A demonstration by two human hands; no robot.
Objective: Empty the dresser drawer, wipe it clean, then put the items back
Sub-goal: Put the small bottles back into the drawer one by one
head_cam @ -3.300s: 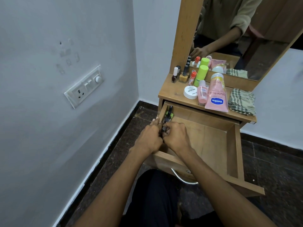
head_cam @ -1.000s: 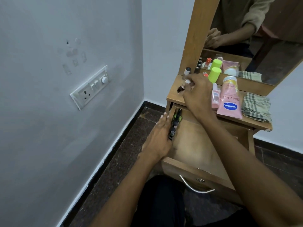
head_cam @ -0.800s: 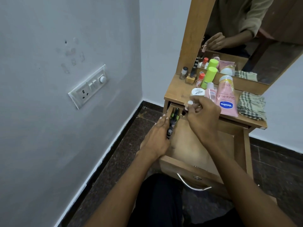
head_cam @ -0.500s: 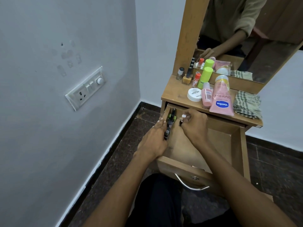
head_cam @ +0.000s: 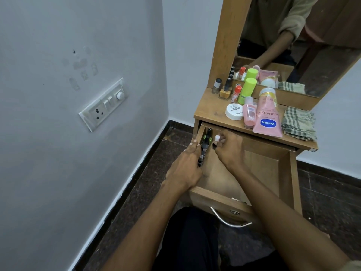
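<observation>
While your right hand (head_cam: 227, 147) pinches a white-capped bottle (head_cam: 216, 139) in its curled fingers over the open drawer (head_cam: 254, 173), your left hand (head_cam: 187, 165) rests straight fingers on small bottles (head_cam: 205, 147) lined along the drawer's left wall; a pink Vaseline tube (head_cam: 267, 116), white jar (head_cam: 234, 111) and checked cloth (head_cam: 298, 122) sit on the counter (head_cam: 209, 108) above.

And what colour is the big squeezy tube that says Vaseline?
Pink, with a blue Vaseline label. The tube shows in the head view, the only one.

White switchboard (head_cam: 103, 105) on grey wall (head_cam: 78, 133), dark stone floor (head_cam: 148, 169), mirror (head_cam: 297, 42) above
</observation>
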